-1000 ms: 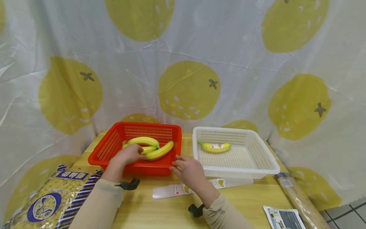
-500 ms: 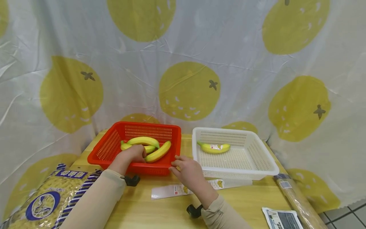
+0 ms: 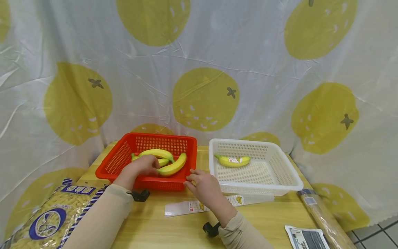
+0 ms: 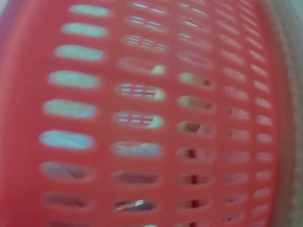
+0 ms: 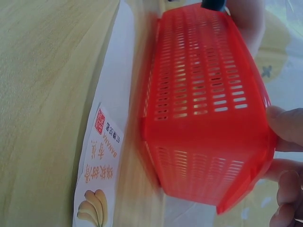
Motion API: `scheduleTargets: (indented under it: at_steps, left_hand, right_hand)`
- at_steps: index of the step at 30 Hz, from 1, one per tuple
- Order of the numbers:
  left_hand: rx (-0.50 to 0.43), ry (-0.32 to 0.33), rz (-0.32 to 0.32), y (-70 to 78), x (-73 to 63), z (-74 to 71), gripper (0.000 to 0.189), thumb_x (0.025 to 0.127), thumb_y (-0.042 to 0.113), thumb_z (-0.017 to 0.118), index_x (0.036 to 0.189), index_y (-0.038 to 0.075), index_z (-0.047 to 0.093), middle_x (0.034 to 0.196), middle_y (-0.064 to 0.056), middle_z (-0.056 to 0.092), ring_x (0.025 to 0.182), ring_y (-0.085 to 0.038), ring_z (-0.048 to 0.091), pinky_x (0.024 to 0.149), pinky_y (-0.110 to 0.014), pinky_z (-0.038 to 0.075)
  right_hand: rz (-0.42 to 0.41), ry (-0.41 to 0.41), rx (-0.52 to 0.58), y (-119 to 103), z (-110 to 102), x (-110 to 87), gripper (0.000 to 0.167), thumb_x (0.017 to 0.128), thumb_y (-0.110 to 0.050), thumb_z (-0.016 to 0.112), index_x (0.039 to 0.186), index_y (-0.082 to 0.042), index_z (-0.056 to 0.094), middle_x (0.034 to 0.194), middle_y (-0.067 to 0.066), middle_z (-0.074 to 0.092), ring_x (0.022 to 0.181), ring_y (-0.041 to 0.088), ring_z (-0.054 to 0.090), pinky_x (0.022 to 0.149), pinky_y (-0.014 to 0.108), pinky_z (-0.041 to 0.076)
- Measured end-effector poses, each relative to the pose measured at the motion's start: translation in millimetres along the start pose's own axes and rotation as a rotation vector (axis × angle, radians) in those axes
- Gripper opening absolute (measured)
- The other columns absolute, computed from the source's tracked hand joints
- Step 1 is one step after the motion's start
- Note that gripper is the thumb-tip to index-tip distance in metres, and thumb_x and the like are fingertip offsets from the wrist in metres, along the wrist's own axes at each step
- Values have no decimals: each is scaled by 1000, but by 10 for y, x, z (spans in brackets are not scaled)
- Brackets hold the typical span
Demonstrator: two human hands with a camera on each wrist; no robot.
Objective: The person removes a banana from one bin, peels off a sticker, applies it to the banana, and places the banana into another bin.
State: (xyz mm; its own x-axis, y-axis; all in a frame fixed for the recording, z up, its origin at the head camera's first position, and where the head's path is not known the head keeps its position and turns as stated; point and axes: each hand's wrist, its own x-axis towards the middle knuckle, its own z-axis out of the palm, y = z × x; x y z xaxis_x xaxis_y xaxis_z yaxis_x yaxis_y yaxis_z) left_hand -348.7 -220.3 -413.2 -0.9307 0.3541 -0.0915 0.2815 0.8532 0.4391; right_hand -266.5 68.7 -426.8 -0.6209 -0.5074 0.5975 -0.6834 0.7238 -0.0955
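Note:
My left hand (image 3: 143, 166) reaches over the near rim into the red plastic basket (image 3: 187, 174). It is bent over several yellow bananas, and its fingertips are hidden inside. One banana (image 3: 173, 167) has its near end right at those fingers, and I cannot tell whether they grip it. Another banana (image 3: 157, 152) lies behind, across a partly covered one. Perforated red basket wall (image 4: 104, 161) fills the left wrist view. My right hand (image 3: 203, 185) pinches the basket's near right corner; the right wrist view shows its thumb (image 5: 286, 124) on the rim and fingers below.
A white basket (image 3: 264, 187) stands to the right, holding one labelled banana (image 3: 234, 160). In front lies a strip of banana labels (image 3: 177, 209). A macaroni-like bag (image 3: 49, 221) is at left; a long wrapped roll (image 3: 324, 219) and a small pouch (image 3: 306, 237) are at right.
My left hand dipped deeper among the bananas, then drew back slightly. The front banana shifted a little to the left. My right hand keeps its hold on the basket corner.

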Motion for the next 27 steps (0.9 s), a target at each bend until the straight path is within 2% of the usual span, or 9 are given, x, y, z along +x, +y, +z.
scheduleTargets:
  at_steps: [3,7,11,15,19,21,24,27]
  left_hand:
    - [-25,40,48,6,-34,-47,6,88,14,80,93,10,77,88,1,71,79,-15,57,77,-34,52]
    - [-42,89,69,41,-68,-98,8,92,17,77,94,9,77,87,1,71,78,-15,57,77,-35,51]
    - [-55,138,44,80,-120,-121,11,93,19,76,98,9,77,88,2,72,79,-15,58,77,-35,51]
    - [-80,182,15,102,-232,-135,16,96,22,74,104,8,75,92,-1,73,82,-15,63,80,-38,54]
    - [-113,263,24,120,-416,-150,18,96,27,73,107,12,75,98,-1,73,82,-16,63,76,-36,55]
    - [-153,314,43,146,-542,-148,19,95,29,75,107,14,75,99,-2,73,77,-16,61,69,-32,53]
    - [-261,359,87,228,-771,-117,21,95,30,75,109,14,74,92,-2,72,69,-17,59,61,-30,52]
    - [-445,360,172,306,-997,-26,19,97,24,73,112,13,73,86,-1,69,66,-19,60,58,-29,53]
  right_hand:
    - [-2,0,5,-3,-2,-3,21,89,-32,81,101,-15,82,108,2,79,102,17,75,77,33,62]
    - [0,-1,10,5,1,-1,20,89,-30,82,101,-14,82,108,3,79,102,18,75,77,34,62]
    - [1,-4,17,5,-2,1,20,89,-30,82,101,-14,82,107,3,79,103,18,75,77,35,62]
    - [1,-9,16,-9,-9,2,20,89,-31,81,101,-15,82,107,2,79,103,18,75,78,34,62]
    - [14,-21,8,-28,-25,-3,22,90,-32,81,102,-15,82,109,2,79,104,18,75,78,34,62]
    - [20,-30,6,-36,-36,-8,22,90,-32,80,103,-14,82,112,4,78,104,18,75,78,34,62]
    - [11,-35,34,-17,-66,-42,24,90,-29,80,108,-13,80,119,7,76,105,21,75,78,36,62]
    - [-51,45,81,57,-77,-124,22,89,-19,81,109,-11,79,119,8,75,101,21,75,77,34,62]
